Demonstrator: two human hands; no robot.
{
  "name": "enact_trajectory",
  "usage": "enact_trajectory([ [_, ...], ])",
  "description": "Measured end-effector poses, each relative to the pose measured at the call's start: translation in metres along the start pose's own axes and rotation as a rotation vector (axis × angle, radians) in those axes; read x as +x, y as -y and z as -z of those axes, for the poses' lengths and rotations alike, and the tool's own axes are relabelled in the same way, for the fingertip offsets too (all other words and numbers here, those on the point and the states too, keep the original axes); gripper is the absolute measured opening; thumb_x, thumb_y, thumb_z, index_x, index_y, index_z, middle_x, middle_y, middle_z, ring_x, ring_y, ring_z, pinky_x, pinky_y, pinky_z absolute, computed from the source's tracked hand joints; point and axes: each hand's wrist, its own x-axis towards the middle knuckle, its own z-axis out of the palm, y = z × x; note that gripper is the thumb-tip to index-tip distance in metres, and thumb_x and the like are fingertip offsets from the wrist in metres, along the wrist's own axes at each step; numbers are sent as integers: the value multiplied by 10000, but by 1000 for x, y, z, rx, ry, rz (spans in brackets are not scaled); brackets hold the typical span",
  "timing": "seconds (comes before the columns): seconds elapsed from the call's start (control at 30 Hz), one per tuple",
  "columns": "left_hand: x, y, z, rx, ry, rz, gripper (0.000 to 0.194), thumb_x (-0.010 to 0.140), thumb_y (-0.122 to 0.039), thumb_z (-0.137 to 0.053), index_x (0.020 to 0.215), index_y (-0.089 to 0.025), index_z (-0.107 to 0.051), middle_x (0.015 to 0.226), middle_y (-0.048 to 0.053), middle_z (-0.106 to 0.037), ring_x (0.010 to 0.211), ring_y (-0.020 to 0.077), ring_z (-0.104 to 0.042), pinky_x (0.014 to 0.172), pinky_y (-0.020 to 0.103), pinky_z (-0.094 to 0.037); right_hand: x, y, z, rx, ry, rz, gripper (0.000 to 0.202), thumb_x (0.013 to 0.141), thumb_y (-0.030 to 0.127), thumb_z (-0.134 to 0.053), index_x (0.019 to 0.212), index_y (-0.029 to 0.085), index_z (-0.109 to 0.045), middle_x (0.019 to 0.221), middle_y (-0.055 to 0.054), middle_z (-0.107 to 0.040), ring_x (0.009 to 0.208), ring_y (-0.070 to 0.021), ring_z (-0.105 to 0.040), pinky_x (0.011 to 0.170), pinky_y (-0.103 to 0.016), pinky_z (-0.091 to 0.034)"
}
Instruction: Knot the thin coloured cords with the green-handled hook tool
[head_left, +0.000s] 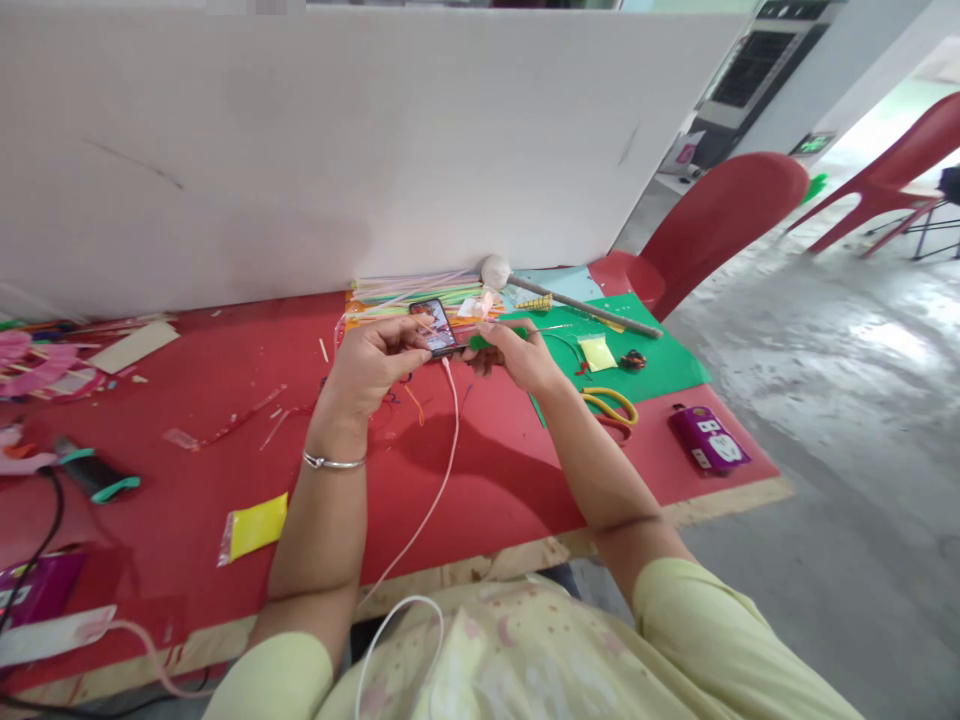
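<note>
In the middle of the frame, the left hand (375,358) was bent at the left edge of a dark-framed smartphone with a lit screen (438,335), thumb and fingers curled close together; I cannot tell whether they pinched the phone or a thin orange strand (424,323) in front of it. A silver metal bracelet (334,463) circled the left wrist. The right hand (525,355), just right of the phone, had its fingers closed around a slim tool with a green handle and a thin metal shaft (480,342), the shaft pointing right. The phone lay between the 2 hands, with a thin white cable (453,430) running from its lower edge down to the bottom of the frame.

Behind the phone, pastel-coloured thin sticks (409,287) were spread on the red tabletop (510,490), near a white ball (495,272) at the end of a grey rod (592,308). Right of centre, a pale yellow packet (597,352) rested on a flat green sheet (664,368); a purple box with white markings (705,440) stood farther right. In the lower left were a bright yellow packet (257,526) and a black-and-teal tool (96,472).
</note>
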Motion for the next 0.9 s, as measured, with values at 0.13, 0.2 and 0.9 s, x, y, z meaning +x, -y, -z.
enact_trajectory([
  [0.13, 1, 2, 2, -6, -16, 3, 335, 673, -214, -866, 1007, -186, -855, 788, 19, -692, 644, 103, -549, 548, 229, -398, -4, 0, -5, -58, 8, 108, 496, 922, 601, -694, 735, 152, -794, 709, -67, -785, 505, -116, -625, 489, -234, -521],
  [0.2, 2, 3, 4, -12, -26, 12, 316, 678, -218, -865, 992, -188, -854, 786, 18, -688, 616, 92, -531, 523, 224, -381, -5, -1, -7, -94, 13, 175, 505, 959, 605, -661, 760, 164, -804, 667, -43, -749, 527, -117, -627, 512, -233, -521],
  [0.9, 3, 0, -1, -186, -47, 50, 417, 639, -179, -873, 1053, -193, -825, 797, 16, -724, 522, 58, -494, 423, 205, -319, -14, 1, -30, -194, -15, 215, 646, 954, 763, -552, 783, 169, -743, 740, -49, -731, 555, -121, -620, 546, -255, -506],
])
